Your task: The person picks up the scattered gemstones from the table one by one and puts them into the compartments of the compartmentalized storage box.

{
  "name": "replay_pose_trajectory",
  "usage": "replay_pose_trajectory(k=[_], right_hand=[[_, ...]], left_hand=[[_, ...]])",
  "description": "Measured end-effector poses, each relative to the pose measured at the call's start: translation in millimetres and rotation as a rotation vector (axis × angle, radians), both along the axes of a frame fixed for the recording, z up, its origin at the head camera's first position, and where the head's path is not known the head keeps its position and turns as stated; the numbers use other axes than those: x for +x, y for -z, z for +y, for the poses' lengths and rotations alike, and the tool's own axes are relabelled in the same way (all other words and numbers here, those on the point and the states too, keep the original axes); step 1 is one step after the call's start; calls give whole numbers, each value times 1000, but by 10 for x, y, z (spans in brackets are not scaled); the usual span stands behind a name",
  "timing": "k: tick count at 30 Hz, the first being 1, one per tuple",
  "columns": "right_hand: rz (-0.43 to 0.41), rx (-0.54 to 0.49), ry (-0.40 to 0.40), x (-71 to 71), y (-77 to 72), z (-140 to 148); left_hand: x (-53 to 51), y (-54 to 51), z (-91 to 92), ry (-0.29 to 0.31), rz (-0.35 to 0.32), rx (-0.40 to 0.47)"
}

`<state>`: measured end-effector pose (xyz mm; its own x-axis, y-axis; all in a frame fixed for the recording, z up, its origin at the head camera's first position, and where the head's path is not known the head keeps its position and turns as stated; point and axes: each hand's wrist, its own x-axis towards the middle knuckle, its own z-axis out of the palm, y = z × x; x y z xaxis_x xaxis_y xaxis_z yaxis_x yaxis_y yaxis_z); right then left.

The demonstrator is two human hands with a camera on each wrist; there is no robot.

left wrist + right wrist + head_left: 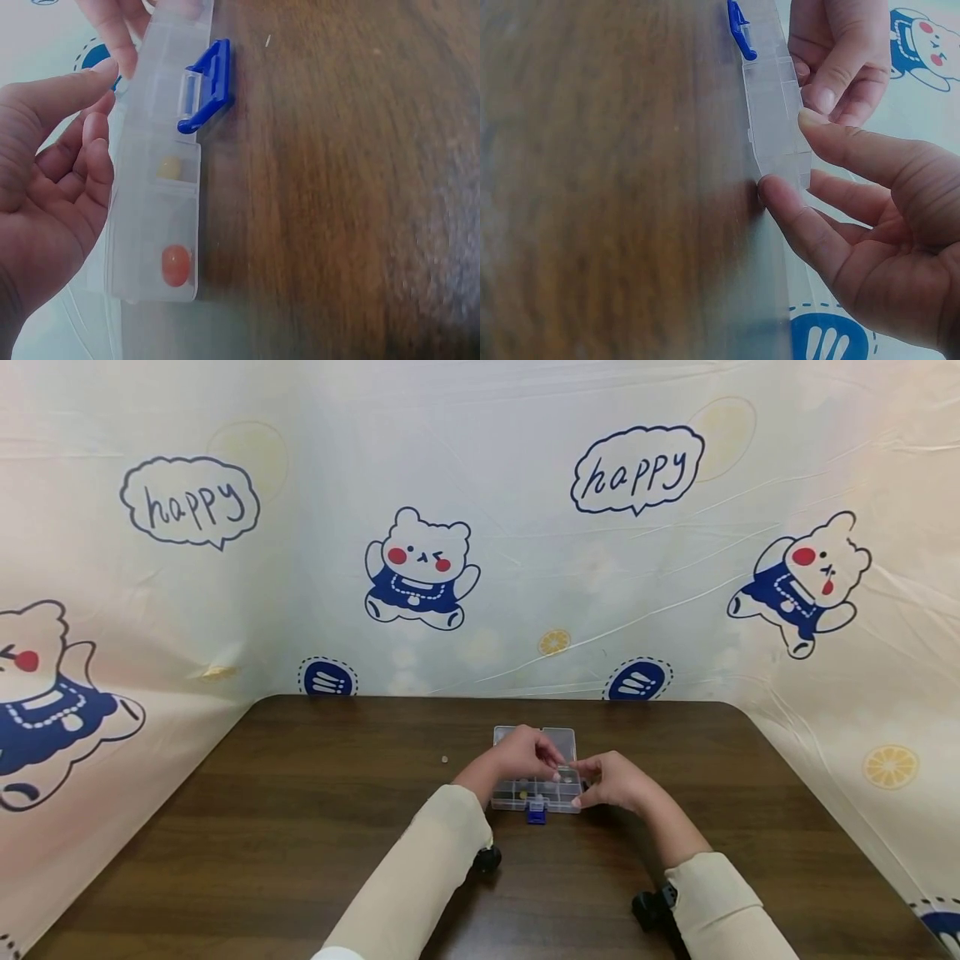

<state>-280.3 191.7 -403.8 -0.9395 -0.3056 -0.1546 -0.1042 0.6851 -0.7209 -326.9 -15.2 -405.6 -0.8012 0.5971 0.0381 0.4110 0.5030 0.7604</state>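
A clear plastic compartment box [517, 804] sits on the table with its lid [561, 740] raised at the back and a blue latch [536, 815] at the front. My left hand [528, 753] is over the box, thumb and fingertips close together; whether something small is between them is hidden. At the box's right end, my right hand [617, 779] grips the front corner with its thumb, while the index finger reaches over the compartments near the left fingertips. Through the front wall show an orange-red oval piece [176, 265] and a pale yellow piece [169, 166].
One small pale piece [444, 759] lies on the brown wooden table [337, 827], left of the box. Behind the table hangs a cloth [510, 568] printed with bears. Dark wrist devices [487, 860] sit under both forearms.
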Motion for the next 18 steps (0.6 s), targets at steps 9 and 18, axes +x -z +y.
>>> replay_pose_trajectory(k=[9, 18], right_hand=[[-1, 0, -1, -3, -9, 2], [-9, 6, 4, -8, 5, -12]], left_hand=[[29, -24, -156, -26, 8, 59], [86, -19, -352, -69, 3, 95]])
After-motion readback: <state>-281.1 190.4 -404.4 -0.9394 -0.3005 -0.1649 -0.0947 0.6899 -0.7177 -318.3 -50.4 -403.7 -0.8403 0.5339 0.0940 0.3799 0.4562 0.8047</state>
